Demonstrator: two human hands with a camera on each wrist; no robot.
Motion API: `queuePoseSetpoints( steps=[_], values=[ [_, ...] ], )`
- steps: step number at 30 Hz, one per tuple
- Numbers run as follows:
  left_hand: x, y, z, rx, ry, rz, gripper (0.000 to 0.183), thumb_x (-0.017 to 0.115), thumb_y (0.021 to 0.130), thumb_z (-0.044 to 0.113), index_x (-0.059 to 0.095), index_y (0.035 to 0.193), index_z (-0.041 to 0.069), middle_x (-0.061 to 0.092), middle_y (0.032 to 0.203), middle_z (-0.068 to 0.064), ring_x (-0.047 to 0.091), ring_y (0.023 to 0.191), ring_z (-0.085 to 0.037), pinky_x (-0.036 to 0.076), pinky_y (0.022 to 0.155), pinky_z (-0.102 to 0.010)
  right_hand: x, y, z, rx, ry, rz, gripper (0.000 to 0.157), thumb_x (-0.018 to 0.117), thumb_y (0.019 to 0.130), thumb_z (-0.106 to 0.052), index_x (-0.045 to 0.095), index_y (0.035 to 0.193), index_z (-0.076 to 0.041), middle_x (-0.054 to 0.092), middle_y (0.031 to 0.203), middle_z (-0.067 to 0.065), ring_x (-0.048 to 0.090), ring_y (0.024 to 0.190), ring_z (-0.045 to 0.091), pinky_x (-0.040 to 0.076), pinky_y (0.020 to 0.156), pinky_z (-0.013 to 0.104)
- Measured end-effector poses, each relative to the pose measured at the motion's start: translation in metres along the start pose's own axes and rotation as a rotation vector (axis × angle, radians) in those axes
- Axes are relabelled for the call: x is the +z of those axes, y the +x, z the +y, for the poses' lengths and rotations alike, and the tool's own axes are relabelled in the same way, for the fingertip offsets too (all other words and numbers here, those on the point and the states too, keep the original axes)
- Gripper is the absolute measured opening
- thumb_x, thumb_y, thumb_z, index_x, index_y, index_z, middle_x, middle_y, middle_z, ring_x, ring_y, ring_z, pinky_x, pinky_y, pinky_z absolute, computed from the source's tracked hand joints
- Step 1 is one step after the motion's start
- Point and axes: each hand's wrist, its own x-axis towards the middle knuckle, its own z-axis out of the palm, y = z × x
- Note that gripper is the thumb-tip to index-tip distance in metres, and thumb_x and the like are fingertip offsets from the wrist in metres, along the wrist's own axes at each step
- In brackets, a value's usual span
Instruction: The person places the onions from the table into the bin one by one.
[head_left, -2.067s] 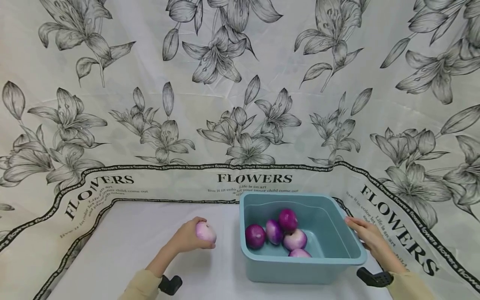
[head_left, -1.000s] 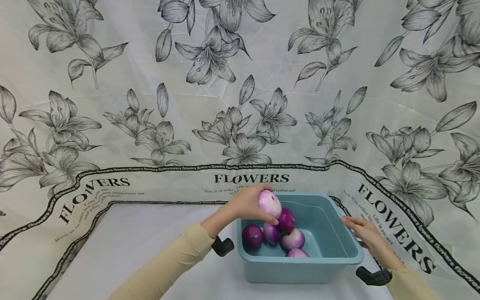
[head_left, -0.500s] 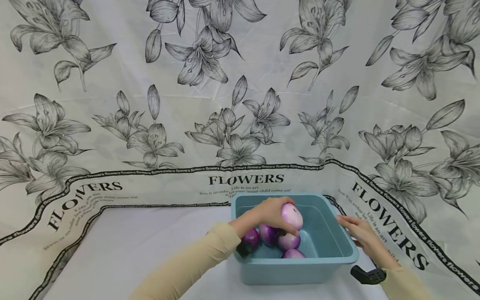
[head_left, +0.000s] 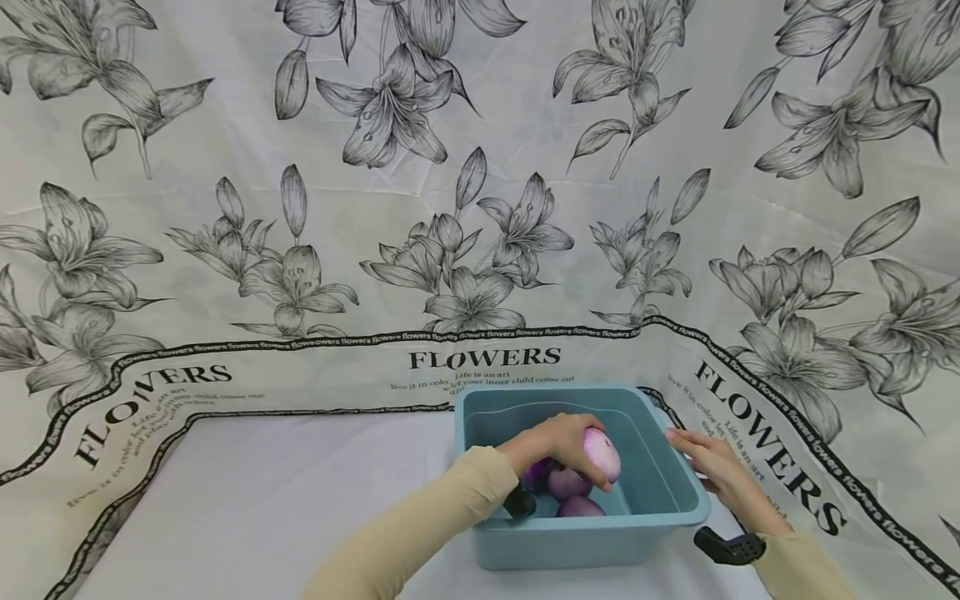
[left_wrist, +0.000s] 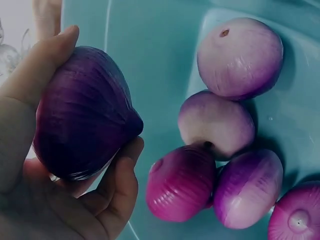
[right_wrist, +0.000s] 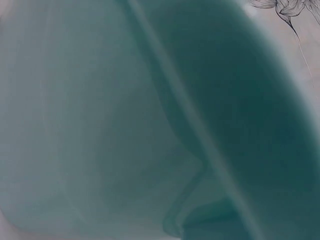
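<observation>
My left hand (head_left: 564, 443) reaches down inside a blue-green plastic basin (head_left: 570, 546) and grips a red onion (head_left: 602, 456), pale pinkish purple on its near side. In the left wrist view, thumb and fingers curl round this onion (left_wrist: 85, 115), its pointed end facing the other onions. Several more lie in the basin, among them a pale onion (left_wrist: 240, 57), a magenta onion (left_wrist: 180, 182) and a two-toned purple onion (left_wrist: 247, 187). My right hand (head_left: 723, 471) holds the basin's right rim, some fingers hidden beneath it. The right wrist view shows only blurred basin wall (right_wrist: 125, 125).
The basin stands on a white tabletop (head_left: 285, 492) that stretches away to the left. Behind and at the sides hangs a white curtain (head_left: 487, 292) printed with grey lilies and the word FLOWERS. A black wrist camera (head_left: 729, 546) sits on the right wrist.
My left hand has carried the onion from over the table at left, across the basin's left rim, and down inside. The right hand keeps its place on the rim; the view has shifted slightly.
</observation>
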Motion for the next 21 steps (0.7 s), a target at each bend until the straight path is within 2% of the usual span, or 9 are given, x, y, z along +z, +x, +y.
queuePoseSetpoints(
  steps=[3,6,9,13,15,17,19,21],
  values=[
    [0.003,0.004,0.004,-0.036,0.015,-0.01,0.078,0.086,0.063,0.046,0.054,0.131,0.026,0.062,0.115,0.008,0.056,0.103,-0.008,0.047,0.076,-0.019,0.002,-0.002,0.0,-0.001,0.007,0.011,0.094,0.048,0.09,-0.063,0.021,0.148,0.005,0.027,0.15,0.032,0.04,0.13,0.05,0.052,0.086,0.046],
    [0.008,0.007,0.007,-0.107,0.024,-0.012,0.077,0.087,0.061,0.046,0.056,0.129,0.026,0.062,0.114,0.006,0.055,0.099,-0.008,0.048,0.073,-0.019,0.006,-0.004,0.0,-0.008,0.019,0.017,0.09,0.048,0.091,-0.06,0.022,0.149,0.004,0.023,0.151,0.032,0.032,0.134,0.053,0.05,0.085,0.043],
    [0.013,0.011,0.008,-0.203,-0.01,-0.014,0.074,0.089,0.06,0.041,0.06,0.126,0.024,0.063,0.112,0.003,0.057,0.089,-0.008,0.052,0.069,-0.02,0.009,-0.004,0.0,-0.017,0.038,0.024,0.089,0.049,0.091,-0.059,0.023,0.149,0.004,0.025,0.151,0.031,0.035,0.133,0.051,0.052,0.083,0.04],
    [0.019,0.018,0.01,-0.302,-0.044,-0.097,0.05,0.088,0.064,0.033,0.066,0.103,0.013,0.062,0.088,0.0,0.06,0.071,-0.013,0.056,0.066,-0.024,0.011,-0.001,0.001,-0.022,0.053,0.039,0.09,0.051,0.09,-0.06,0.025,0.148,0.004,0.029,0.15,0.031,0.04,0.13,0.049,0.053,0.08,0.037],
    [0.02,0.021,0.011,-0.326,-0.041,-0.143,0.041,0.087,0.066,0.031,0.064,0.092,0.009,0.059,0.076,-0.001,0.059,0.064,-0.015,0.057,0.066,-0.026,0.01,0.0,0.001,-0.019,0.059,0.04,0.09,0.05,0.09,-0.061,0.024,0.149,0.003,0.028,0.15,0.031,0.038,0.131,0.05,0.051,0.082,0.039],
    [0.02,0.022,0.011,-0.321,-0.039,-0.177,0.037,0.086,0.068,0.03,0.063,0.085,0.007,0.056,0.069,-0.001,0.057,0.06,-0.016,0.057,0.066,-0.026,0.009,0.0,0.001,-0.018,0.068,0.041,0.09,0.05,0.091,-0.059,0.023,0.149,0.003,0.027,0.15,0.031,0.037,0.131,0.05,0.051,0.084,0.042],
    [0.022,0.023,0.012,-0.324,-0.055,-0.173,0.039,0.087,0.067,0.027,0.063,0.09,0.007,0.057,0.071,-0.001,0.057,0.061,-0.016,0.057,0.066,-0.026,0.008,0.0,0.001,-0.015,0.075,0.042,0.09,0.05,0.09,-0.059,0.022,0.149,0.003,0.026,0.151,0.031,0.036,0.132,0.05,0.05,0.086,0.045],
    [0.024,0.024,0.012,-0.326,-0.054,-0.164,0.045,0.087,0.068,0.026,0.065,0.102,0.007,0.061,0.078,-0.001,0.06,0.065,-0.016,0.057,0.064,-0.025,0.007,-0.001,0.002,-0.014,0.076,0.042,0.09,0.049,0.09,-0.059,0.022,0.149,0.003,0.025,0.151,0.031,0.035,0.132,0.051,0.049,0.087,0.046]
  ],
)
